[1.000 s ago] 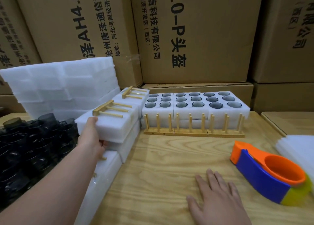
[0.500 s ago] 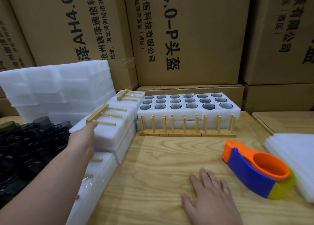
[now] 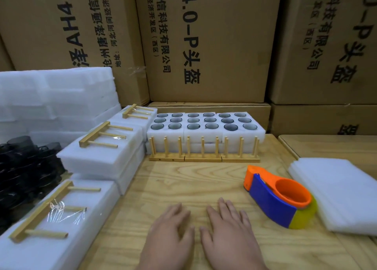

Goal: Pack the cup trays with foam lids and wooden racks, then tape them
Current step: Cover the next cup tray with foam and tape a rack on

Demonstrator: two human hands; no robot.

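Note:
Three white foam cup trays holding dark cups stand in a row at the back of the table, uncovered. Wooden racks with upright pegs lean along their front. Packed foam bundles with racks taped on top are stacked at the left, and another packed bundle lies nearer. Thin foam lids are piled at the right. An orange and blue tape dispenser sits beside them. My left hand and my right hand rest flat on the table, side by side, holding nothing.
Large cardboard boxes form a wall behind the table. A tall stack of foam pieces stands at the back left. Loose black cups are heaped at the left edge. A second wooden table adjoins at the right.
My left hand let go of the stacked foam bundle at the left and came down flat on the table beside my right hand. The view tilted slightly.

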